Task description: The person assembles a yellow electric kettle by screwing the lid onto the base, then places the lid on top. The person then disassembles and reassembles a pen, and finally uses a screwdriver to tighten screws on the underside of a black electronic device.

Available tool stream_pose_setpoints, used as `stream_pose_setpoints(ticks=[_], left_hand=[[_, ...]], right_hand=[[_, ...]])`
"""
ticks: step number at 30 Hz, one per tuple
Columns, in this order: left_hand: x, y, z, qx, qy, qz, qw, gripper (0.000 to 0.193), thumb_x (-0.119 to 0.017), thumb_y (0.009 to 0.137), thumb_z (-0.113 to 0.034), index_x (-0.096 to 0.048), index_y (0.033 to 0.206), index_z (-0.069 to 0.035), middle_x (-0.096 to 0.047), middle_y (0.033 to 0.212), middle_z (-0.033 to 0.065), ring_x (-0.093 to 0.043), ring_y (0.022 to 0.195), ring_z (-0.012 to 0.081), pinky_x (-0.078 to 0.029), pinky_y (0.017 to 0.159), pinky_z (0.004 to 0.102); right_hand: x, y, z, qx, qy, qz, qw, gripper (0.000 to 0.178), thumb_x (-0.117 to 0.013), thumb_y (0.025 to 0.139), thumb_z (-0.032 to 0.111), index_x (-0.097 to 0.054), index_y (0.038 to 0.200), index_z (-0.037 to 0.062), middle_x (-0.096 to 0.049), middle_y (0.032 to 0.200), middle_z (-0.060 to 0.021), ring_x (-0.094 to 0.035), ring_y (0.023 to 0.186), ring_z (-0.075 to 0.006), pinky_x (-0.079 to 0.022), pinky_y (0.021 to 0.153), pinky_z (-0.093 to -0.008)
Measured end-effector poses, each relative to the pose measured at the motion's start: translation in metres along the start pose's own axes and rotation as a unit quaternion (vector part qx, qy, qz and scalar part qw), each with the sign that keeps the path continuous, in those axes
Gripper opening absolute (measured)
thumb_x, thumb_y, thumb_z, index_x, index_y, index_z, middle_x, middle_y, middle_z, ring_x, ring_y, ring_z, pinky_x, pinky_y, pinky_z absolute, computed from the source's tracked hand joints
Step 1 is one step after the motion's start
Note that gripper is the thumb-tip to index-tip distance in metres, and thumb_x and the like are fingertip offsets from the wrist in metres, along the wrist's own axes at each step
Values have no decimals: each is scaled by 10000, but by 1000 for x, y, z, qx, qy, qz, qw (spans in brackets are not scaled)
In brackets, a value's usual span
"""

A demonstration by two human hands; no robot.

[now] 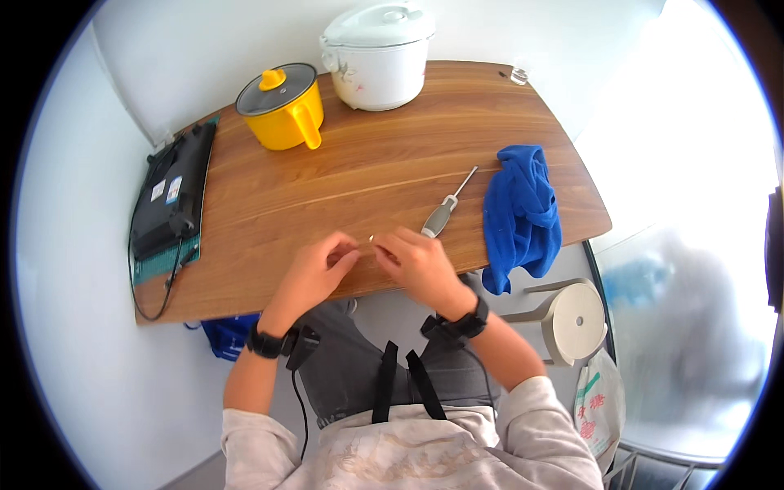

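Observation:
My two hands face each other over the near edge of the wooden table (359,192), a small gap between their fingertips. My left hand (322,265) is curled, thumb and fingers drawn close; anything between them is too small to make out. My right hand (416,265) is bent in a pinch, and a tiny white piece (371,238) shows at its fingertips. Just beyond my right hand lies a screwdriver (441,215) with a grey handle, its shaft pointing away to the right. The handle's near end touches or passes behind that hand's outline.
A crumpled blue cloth (523,212) hangs over the right front edge. Farther back stand a yellow lidded pot (282,122) and a white rice cooker (380,73). At left, a black flat device (173,196) with a cable rests on a green mat. A beige stool (576,321) stands below right.

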State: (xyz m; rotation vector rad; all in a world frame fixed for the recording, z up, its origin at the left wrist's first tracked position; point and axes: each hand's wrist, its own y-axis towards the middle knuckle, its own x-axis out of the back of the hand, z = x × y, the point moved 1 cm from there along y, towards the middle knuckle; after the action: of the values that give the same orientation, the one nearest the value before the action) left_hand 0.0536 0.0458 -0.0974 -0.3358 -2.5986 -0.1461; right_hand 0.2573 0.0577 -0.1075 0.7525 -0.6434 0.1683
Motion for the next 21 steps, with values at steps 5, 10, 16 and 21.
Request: stream_pose_setpoints(ticks=[5,10,16,21], left_hand=[[44,4,4,-60,243,-97,963,187,-663,892,-82,-628,1065,-22,-622,1168,167,-549,1155,357,-453,986,402],[89,23,59,-34,288,-159,944,209,-657,875,-79,-616,1074,-26,-529,1324,182,-459,1265,394,-379,1067,461],[153,57,151,-57,275,-183,942,248,-668,861,-86,-618,1102,-52,-536,1313,163,-463,1278,408,-395,1049,495],[202,56,205,-29,245,-168,954,254,-676,857,-92,-629,1104,-57,-539,1336,141,-462,1300,385,-393,1062,478]], right_hand=[[74,112,-106,-60,-172,22,983,158,-637,870,160,-729,853,33,-708,803,-157,-687,740,-346,-563,691,-436],[112,236,-263,-210,-285,95,930,115,-685,755,143,-760,815,80,-726,806,-160,-711,769,-342,-580,758,-438],[37,314,-378,-239,-448,58,860,137,-623,765,100,-720,818,18,-695,869,-259,-685,849,-445,-560,769,-525],[-52,344,-400,-253,-429,53,866,111,-594,801,81,-681,859,42,-690,941,-241,-663,937,-426,-537,823,-499]])
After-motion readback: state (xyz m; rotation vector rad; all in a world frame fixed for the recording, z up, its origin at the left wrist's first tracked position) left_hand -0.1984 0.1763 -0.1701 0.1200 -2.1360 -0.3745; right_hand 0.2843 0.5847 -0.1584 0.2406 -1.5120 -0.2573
